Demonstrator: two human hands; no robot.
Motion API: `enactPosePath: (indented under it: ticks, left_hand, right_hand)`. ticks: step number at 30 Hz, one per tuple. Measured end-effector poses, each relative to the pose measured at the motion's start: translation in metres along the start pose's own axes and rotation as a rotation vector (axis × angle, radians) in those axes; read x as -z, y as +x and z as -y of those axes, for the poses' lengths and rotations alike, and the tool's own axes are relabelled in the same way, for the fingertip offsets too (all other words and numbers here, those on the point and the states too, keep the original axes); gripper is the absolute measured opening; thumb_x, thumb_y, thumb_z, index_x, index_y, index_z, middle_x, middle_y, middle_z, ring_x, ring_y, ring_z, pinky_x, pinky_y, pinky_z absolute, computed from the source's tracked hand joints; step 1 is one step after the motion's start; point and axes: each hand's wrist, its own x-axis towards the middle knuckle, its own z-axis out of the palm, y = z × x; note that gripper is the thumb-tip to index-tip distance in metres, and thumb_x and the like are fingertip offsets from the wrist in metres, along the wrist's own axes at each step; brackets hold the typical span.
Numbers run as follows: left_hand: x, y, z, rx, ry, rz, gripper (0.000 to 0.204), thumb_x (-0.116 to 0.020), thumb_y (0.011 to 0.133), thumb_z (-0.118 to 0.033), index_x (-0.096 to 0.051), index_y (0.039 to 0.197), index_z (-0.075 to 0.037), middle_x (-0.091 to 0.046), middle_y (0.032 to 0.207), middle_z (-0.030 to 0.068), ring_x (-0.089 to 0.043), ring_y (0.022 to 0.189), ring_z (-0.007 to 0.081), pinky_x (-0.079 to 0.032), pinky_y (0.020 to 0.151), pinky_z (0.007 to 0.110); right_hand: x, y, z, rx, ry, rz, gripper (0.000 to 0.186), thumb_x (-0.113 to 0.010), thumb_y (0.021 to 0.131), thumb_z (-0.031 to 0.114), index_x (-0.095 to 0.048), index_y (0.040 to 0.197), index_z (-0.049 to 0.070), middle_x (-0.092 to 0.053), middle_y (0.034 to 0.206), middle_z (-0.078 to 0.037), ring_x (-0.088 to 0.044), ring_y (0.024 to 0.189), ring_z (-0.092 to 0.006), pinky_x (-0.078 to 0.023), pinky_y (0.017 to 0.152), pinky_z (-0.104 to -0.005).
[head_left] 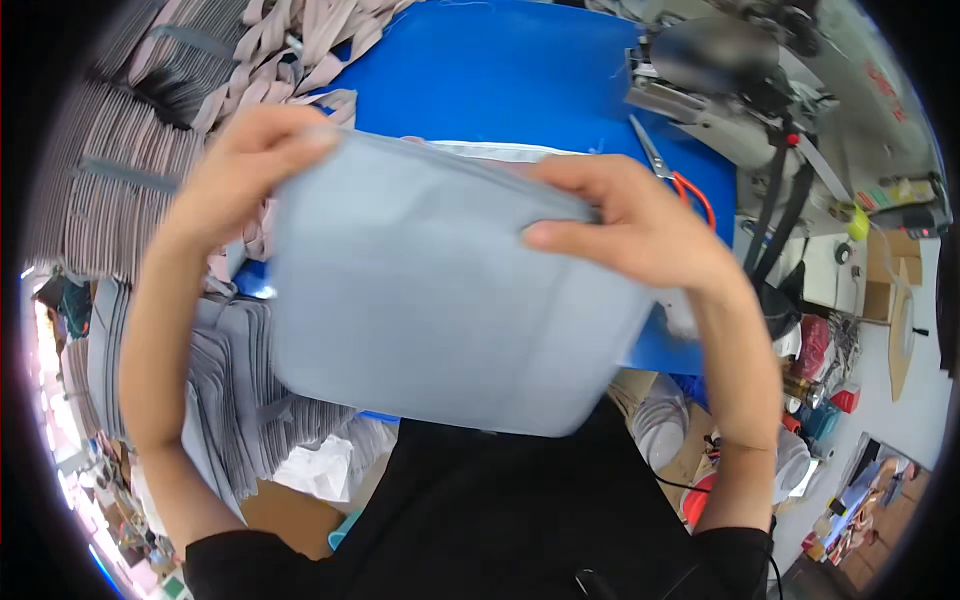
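Grey panel [440, 310] seems mid-job tbh, pinched by left grip [240, 165] and right grip [645, 220] at the blue desk [480, 70], though whether the stack [228, 370] left of that desk is done can't be told.

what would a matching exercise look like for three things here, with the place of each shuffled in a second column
Things:
1. flat, grey, round-cornered fabric-like piece
2. metal scissors with red handles
3. long, looped, pinkish-beige fabric strips

Places:
A. heaped at the picture's upper left
B. on the blue tabletop, right of the grey piece
C. held between the left hand and the right hand

Pairs: 1-C, 2-B, 3-A
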Motion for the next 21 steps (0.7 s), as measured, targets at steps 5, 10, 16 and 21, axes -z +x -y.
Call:
enactPosePath:
  ticks: [5, 10, 16, 21]
  left_hand:
    - [-0.052, 0.042, 0.049, 0.202, -0.178, 0.377, 0.029, -0.075, 0.097, -0.030, -0.077, 0.087, -0.003, -0.065, 0.072, -0.0022, -0.057, 0.065, 0.0070, -0.046, 0.055, 0.025]
    - [-0.056, 0.057, 0.064, 0.201, -0.164, 0.361, 0.026, -0.076, 0.096, -0.027, -0.078, 0.087, -0.003, -0.065, 0.073, -0.0017, -0.056, 0.065, 0.0077, -0.045, 0.055, 0.025]
    - [-0.058, 0.072, 0.078, -0.296, 0.379, 0.000, 0.020, -0.075, 0.095, -0.021, -0.079, 0.092, -0.002, -0.074, 0.094, 0.0068, -0.065, 0.093, 0.0188, -0.051, 0.075, 0.031]
    - [-0.069, 0.096, 0.097, -0.232, 0.475, -0.045, 0.017, -0.071, 0.096, -0.014, -0.078, 0.096, 0.001, -0.077, 0.116, 0.0122, -0.069, 0.109, 0.0263, -0.054, 0.090, 0.036]
  right_hand:
    - [0.033, 0.006, -0.048, -0.342, -0.016, 0.234, 0.034, -0.069, 0.103, 0.032, -0.073, 0.090, 0.000, -0.047, 0.065, 0.005, -0.042, 0.062, -0.0074, -0.037, 0.057, -0.0304]
    - [0.032, 0.023, -0.051, -0.317, -0.074, 0.203, 0.031, -0.076, 0.097, 0.028, -0.073, 0.086, -0.001, -0.057, 0.070, 0.002, -0.046, 0.067, -0.0075, -0.039, 0.060, -0.0286]
    - [0.028, 0.043, -0.066, 0.070, -0.660, -0.070, 0.020, -0.079, 0.090, 0.026, -0.081, 0.090, 0.006, -0.073, 0.116, -0.010, -0.064, 0.107, -0.0251, -0.050, 0.086, -0.0366]
    - [0.016, 0.058, -0.095, 0.088, -0.676, -0.180, 0.020, -0.078, 0.090, 0.028, -0.081, 0.092, 0.008, -0.072, 0.125, -0.012, -0.066, 0.115, -0.0294, -0.053, 0.092, -0.0372]
